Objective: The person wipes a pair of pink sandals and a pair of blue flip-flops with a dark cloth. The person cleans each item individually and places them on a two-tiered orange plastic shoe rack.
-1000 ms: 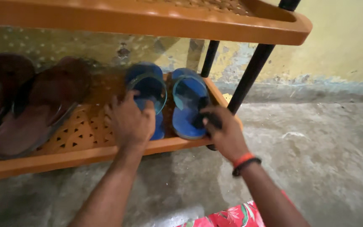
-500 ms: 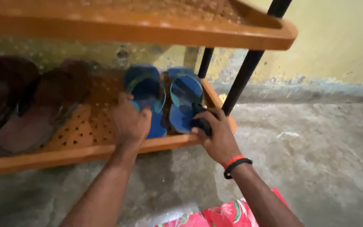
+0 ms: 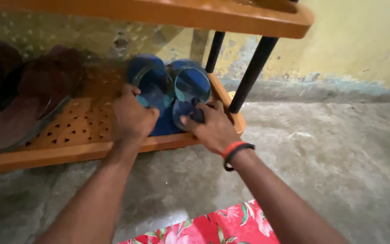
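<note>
- A pair of blue slippers is seen at the right end of the lower orange shelf (image 3: 82, 151) of a shoe rack, close to its front edge and beside the black post (image 3: 251, 72).
- The left blue slipper (image 3: 152, 86) is held at its heel end by the left hand (image 3: 129, 118), the grip closed around it from above.
- The right blue slipper (image 3: 191, 86) is held at its heel by the right hand (image 3: 213, 129); the grip is closed on it, the fingers curled over the rear edge.
- The two slippers are touching each other along their inner sides.
- A pair of brown sandals (image 3: 28, 99) is seen towards the left end of the same shelf, well apart from the hands.
- The upper orange shelf (image 3: 231, 18) is seen overhead, and a rough concrete floor (image 3: 330, 153) lies below and to the right.
- Risk, as judged: the right slipper could be caught against the black post or pushed off the right corner, since it lies so near both.
- Risk, as judged: the knuckles could be knocked on the upper shelf if the hands are lifted sharply.
</note>
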